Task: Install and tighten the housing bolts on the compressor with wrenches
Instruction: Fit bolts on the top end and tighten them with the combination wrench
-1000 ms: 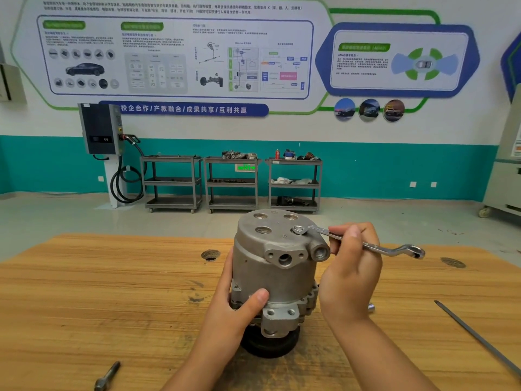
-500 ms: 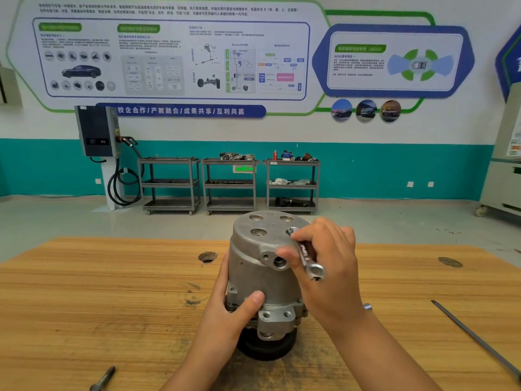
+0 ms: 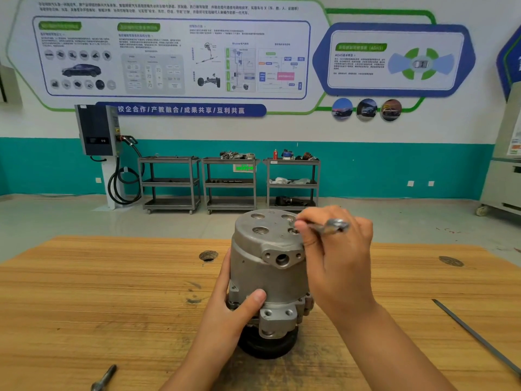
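Two hands work: the left hand [image 3: 234, 317] grips the compressor [image 3: 262, 275], the right hand [image 3: 341, 258] pinches the wrench [image 3: 324, 227] above it. Poorly seated, the wrench could slip, tipping the compressor.

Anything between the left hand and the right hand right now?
Head view: the compressor stands between them. Left hand grips its lower side; right hand holds the wrench at its top.
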Demonstrator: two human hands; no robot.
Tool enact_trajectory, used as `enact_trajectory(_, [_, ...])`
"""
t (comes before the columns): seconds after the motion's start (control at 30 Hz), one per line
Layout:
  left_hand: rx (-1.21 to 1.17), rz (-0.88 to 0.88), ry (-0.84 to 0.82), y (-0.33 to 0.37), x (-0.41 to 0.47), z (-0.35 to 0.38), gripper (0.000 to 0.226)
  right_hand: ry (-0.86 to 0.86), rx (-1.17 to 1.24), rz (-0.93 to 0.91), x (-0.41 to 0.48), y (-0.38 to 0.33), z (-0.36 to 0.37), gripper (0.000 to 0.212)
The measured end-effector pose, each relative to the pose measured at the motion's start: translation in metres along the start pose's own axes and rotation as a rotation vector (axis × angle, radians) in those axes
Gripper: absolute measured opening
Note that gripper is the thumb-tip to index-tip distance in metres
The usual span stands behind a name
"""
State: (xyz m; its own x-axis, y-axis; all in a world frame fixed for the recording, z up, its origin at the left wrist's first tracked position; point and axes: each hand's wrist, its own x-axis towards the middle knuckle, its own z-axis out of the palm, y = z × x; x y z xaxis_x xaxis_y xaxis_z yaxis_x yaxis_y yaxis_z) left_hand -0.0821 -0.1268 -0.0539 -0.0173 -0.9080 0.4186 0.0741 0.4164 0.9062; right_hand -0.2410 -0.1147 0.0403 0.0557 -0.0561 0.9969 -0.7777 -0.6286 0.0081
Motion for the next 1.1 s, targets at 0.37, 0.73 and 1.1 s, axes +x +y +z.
enact_trajectory(0.37, [0.0,-0.008,0.005,0.002,0.0,0.0,0.083,0.089,0.672,0.94,0.011,0.024,-0.005,0.021])
enact_trajectory(0.73, [0.0,-0.007,0.012,0.004,-0.002,0.001,0.079,-0.08,0.83,1.204,0.006,0.034,0.007,0.025])
enact_trajectory(1.1, [0.04,-0.002,0.03,0.004,-0.002,-0.001,0.084,0.26,0.742,1.053,-0.012,0.007,0.017,0.024])
